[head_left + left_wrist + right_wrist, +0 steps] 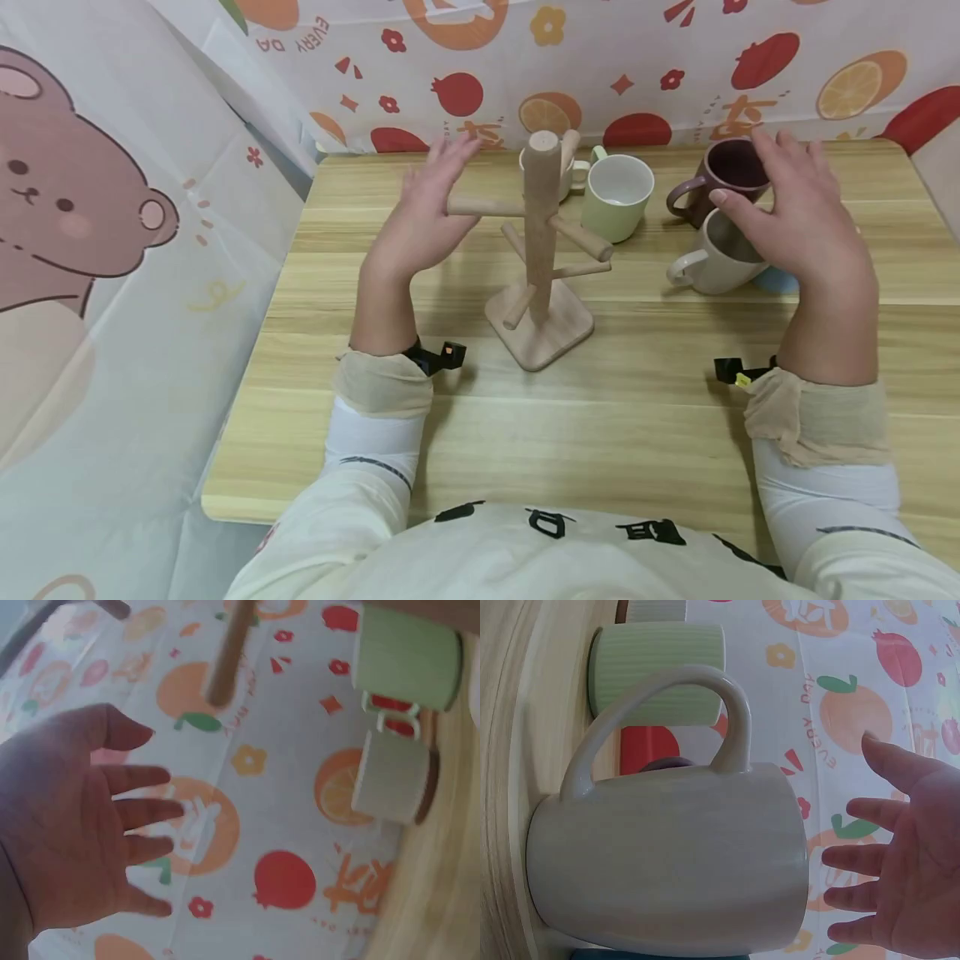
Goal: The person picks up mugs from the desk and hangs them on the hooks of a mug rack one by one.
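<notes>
A wooden mug tree (pixel 540 250) with several pegs stands on the table in the head view. My left hand (pixel 427 212) is raised on its left, near the tip of a long upper peg (pixel 487 207), fingers extended and holding nothing. Over on the right, my right hand (pixel 806 208) hovers above an off-white mug (pixel 720 258), with its fingers spread apart and nothing in them. Behind that mug stands a dark purple mug (pixel 697 200), partly covered by the hand. In the right wrist view, the off-white mug (pixel 667 855) is large and its handle shows clearly.
A light green mug (pixel 611 208) stands behind the mug tree to the right. Beside it, a white mug (pixel 564 190) is partly hidden by the post. Something blue (pixel 776 281) shows under my right hand. A fruit-patterned curtain (pixel 577 67) hangs along the table's back edge.
</notes>
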A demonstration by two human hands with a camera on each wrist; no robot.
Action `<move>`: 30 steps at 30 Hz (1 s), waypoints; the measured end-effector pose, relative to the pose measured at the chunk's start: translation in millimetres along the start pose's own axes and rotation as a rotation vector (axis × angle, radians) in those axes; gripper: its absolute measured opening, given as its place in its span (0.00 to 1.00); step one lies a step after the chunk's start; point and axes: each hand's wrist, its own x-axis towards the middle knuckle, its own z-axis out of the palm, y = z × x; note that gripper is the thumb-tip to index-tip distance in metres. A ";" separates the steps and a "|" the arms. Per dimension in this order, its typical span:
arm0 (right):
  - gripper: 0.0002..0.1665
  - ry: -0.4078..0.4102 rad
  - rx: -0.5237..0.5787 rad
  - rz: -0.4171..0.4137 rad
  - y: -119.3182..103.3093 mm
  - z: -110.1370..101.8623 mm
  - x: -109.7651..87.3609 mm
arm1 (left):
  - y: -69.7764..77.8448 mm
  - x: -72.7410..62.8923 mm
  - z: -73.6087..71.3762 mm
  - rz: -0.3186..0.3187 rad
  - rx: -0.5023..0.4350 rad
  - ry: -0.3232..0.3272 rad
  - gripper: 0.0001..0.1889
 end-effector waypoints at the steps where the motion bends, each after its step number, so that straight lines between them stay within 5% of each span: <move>1: 0.47 -0.004 0.000 -0.003 0.5 -0.2 -0.3 | 2.6 -1.6 0.2 0.034 -0.034 -0.015 0.36; 8: 0.46 -0.013 0.002 -0.053 2.6 0.4 0.7 | 18.0 -8.9 8.9 0.325 -0.332 -0.126 0.37; 13: 0.44 -0.051 0.012 -0.114 4.7 -1.3 -0.2 | 27.8 -7.0 21.4 0.460 -0.505 -0.228 0.34; 17: 0.45 -0.123 0.016 -0.097 5.0 -3.7 -1.4 | 32.5 -6.0 29.8 0.483 -0.523 -0.265 0.32; 27: 0.51 -0.218 -0.024 -0.027 5.3 -4.7 -3.2 | 37.1 -7.3 38.4 0.422 -0.628 -0.301 0.18; 30: 0.51 -0.223 -0.038 -0.029 7.1 -4.2 -2.6 | 37.2 -4.9 39.2 0.436 -0.584 -0.262 0.14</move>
